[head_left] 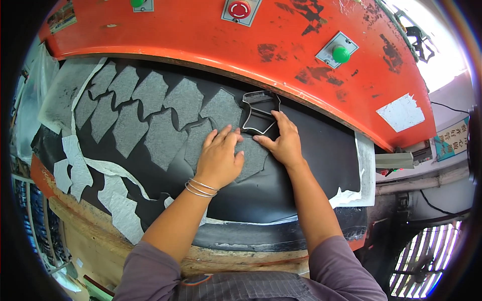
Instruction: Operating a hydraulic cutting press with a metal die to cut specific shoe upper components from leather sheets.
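My right hand [286, 141] grips the lower right edge of a metal cutting die [262, 112], thumb and fingers on its rim. The die is a many-sided frame with a crossbar, sitting on a black sheet [324, 165] just below the machine's beam. My left hand [219, 158], two thin bangles at its wrist, lies palm down with fingers stretched out over the grey cut pieces [161, 139], left of the die. It holds nothing that I can see. Those several pieces are pointed shapes set in two interlocking rows, with narrow dark gaps between many of them.
The orange beam [196, 31] crosses the far side, carrying a red stop button [239, 9] and a green button [341, 54]. Pale torn scraps [120, 205] hang over the near left edge. A wooden ledge [241, 257] runs along the front. A fan [427, 261] stands at lower right.
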The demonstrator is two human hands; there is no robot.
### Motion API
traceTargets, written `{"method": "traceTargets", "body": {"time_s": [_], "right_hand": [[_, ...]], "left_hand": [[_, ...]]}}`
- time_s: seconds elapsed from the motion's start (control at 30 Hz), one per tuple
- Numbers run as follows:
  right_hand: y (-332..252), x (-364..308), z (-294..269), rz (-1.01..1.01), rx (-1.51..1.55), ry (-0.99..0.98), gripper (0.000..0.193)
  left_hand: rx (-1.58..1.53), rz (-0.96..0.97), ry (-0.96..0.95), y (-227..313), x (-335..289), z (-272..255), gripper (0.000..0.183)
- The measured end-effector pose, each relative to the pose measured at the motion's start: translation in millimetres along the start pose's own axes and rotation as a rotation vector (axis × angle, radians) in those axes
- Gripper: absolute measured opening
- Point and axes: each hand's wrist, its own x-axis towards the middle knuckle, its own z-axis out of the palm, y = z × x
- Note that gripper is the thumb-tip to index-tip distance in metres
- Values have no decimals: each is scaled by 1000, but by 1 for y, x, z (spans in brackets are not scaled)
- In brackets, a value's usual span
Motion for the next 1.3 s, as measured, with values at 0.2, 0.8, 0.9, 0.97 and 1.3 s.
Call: {"method": "traceTargets", "body": {"time_s": [0.2,0.8,0.9,0.97,1.3], "right_hand": [[-3,1,-4,20,-37,28,83],[-47,-5,-72,207,204,225,85],[-66,20,-115,134,417,563,51],[-69,34,-132,69,492,722,25],[-54,7,-141,207,540,514,20]], "left_hand": [[-2,-1,4,3,3,0,28],[-217,-72,292,-26,25,-97,25],[-221,-50,584,-52,55,-172,18],[-49,90,829,-57,73,-208,22],[-55,97,303,-6,29,-242,32]]}}
